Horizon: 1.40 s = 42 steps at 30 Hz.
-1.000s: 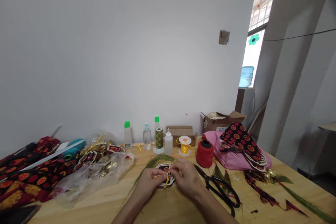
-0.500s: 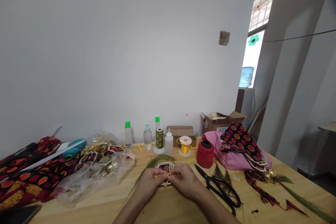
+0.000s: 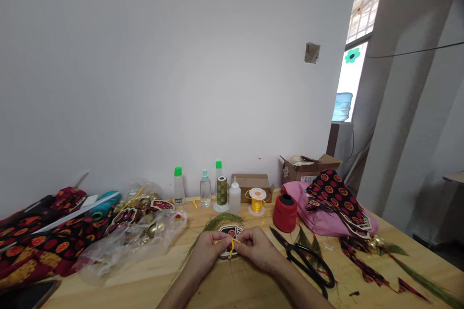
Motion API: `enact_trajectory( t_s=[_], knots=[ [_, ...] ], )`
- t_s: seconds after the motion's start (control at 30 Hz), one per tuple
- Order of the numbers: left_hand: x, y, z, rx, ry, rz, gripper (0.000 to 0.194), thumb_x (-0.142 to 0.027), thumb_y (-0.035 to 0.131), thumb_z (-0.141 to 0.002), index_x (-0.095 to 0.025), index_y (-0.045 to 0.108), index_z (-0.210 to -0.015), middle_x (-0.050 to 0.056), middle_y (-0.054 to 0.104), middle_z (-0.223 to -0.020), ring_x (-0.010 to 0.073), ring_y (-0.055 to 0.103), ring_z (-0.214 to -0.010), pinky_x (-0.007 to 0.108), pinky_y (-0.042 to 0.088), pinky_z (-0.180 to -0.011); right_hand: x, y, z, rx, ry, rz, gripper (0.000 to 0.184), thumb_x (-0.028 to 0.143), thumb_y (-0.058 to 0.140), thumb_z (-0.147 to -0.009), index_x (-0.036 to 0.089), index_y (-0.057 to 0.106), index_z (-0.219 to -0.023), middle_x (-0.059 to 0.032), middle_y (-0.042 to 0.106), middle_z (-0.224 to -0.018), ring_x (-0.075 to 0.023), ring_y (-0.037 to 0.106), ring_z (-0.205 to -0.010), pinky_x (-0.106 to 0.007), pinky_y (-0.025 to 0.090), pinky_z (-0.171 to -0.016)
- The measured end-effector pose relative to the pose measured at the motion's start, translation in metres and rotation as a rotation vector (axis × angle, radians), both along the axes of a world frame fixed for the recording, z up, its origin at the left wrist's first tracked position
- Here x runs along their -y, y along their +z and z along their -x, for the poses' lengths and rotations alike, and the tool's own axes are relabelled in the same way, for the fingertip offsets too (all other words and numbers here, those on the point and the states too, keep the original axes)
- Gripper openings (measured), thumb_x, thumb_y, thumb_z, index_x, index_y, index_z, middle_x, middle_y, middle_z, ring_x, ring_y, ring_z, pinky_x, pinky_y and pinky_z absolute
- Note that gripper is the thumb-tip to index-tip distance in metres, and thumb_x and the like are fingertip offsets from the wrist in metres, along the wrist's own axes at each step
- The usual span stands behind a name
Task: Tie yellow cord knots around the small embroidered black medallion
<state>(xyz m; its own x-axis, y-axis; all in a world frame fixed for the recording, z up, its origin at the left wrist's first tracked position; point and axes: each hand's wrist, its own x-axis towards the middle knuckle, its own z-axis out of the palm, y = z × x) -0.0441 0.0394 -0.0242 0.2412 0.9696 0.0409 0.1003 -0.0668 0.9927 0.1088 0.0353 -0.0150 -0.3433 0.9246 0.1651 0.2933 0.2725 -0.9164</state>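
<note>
Fabric printed in black, red and orange point(image 3: 65, 241) lies heaped at the far left of the pale wooden table point(image 3: 195, 294), next to a clear plastic bag point(image 3: 145, 241) with gold bells point(image 3: 155, 228) in it. The left hand point(image 3: 207, 250) comes up from the bottom edge, angled inward, thumb and index finger pinching one side of a thin yellow cord point(image 3: 232, 247); its other fingers are curled. Green grass-like fibres point(image 3: 213, 222) arc behind it. Between the hands, under the cord, sits a dark plaque with a white patterned border point(image 3: 227, 229), partly hidden by the fingers. The right hand point(image 3: 259, 250) mirrors the left, pinching the cord's other side, fingers bent. Behind stand a white squeeze bottle point(image 3: 235, 198) and a spool of yellow cord point(image 3: 257, 203). Rightward come a red thread cone point(image 3: 284, 215), black-handled scissors point(image 3: 308, 263) close beside the right forearm, and folded pink cloth point(image 3: 300, 203).
</note>
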Motion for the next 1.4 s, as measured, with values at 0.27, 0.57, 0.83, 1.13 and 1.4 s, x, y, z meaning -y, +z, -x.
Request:
enact_trajectory(
  t_s=[0.27, 0.57, 0.83, 1.13, 1.4],
  knots=[
    [0.001, 0.001, 0.001, -0.016, -0.022, -0.026, 0.032, -0.039, 0.059, -0.06, -0.009, 0.066, -0.067, 0.002, 0.065, -0.058, 0.0132, 0.052, -0.055, 0.02, 0.036, -0.055, -0.004, -0.009, -0.001, -0.039, -0.007, 0.001, 0.028, 0.036, 0.055, -0.063, 0.009, 0.062, -0.058, 0.0036, 0.042, -0.047, -0.0051, 0.029, -0.044, -0.016, 0.02, -0.038],
    [0.004, 0.004, -0.002, -0.065, 0.11, -0.025, 0.019, -0.028, 0.063, -0.053, -0.01, 0.064, -0.058, 0.0, 0.062, -0.051, 0.0121, 0.049, -0.05, 0.019, 0.034, -0.051, -0.004, -0.012, -0.001, 0.1, 0.002, -0.153, 0.029, 0.036, 0.052, -0.067, 0.01, 0.063, -0.059, 0.0043, 0.04, -0.047, -0.0049, 0.028, -0.043, -0.017, 0.018, -0.038],
    [0.003, 0.001, -0.001, -0.003, 0.082, 0.005, 0.023, -0.031, 0.063, -0.053, -0.01, 0.065, -0.061, 0.001, 0.064, -0.055, 0.0131, 0.051, -0.053, 0.021, 0.036, -0.055, -0.006, -0.007, -0.004, 0.007, -0.018, -0.085, 0.021, 0.027, 0.052, -0.065, 0.011, 0.064, -0.062, 0.0029, 0.048, -0.049, -0.0065, 0.035, -0.046, -0.016, 0.026, -0.043],
    [0.012, 0.017, -0.006, -0.123, 0.033, -0.03, 0.03, -0.037, 0.06, -0.057, -0.009, 0.067, -0.062, 0.002, 0.064, -0.057, 0.0137, 0.05, -0.056, 0.021, 0.035, -0.055, -0.01, -0.007, -0.006, -0.098, -0.119, -0.01, 0.013, 0.021, 0.054, -0.059, 0.011, 0.062, -0.055, 0.0023, 0.052, -0.05, -0.0078, 0.041, -0.048, -0.018, 0.028, -0.045],
    [0.006, 0.009, -0.003, 0.048, 0.008, 0.045, 0.03, -0.038, 0.064, -0.053, -0.009, 0.066, -0.064, 0.004, 0.067, -0.061, 0.0133, 0.053, -0.054, 0.021, 0.037, -0.055, -0.004, 0.01, -0.009, -0.375, -0.018, 0.242, 0.012, 0.022, 0.058, -0.056, 0.011, 0.06, -0.053, 0.0022, 0.053, -0.048, -0.006, 0.04, -0.044, -0.018, 0.028, -0.045]
  ],
)
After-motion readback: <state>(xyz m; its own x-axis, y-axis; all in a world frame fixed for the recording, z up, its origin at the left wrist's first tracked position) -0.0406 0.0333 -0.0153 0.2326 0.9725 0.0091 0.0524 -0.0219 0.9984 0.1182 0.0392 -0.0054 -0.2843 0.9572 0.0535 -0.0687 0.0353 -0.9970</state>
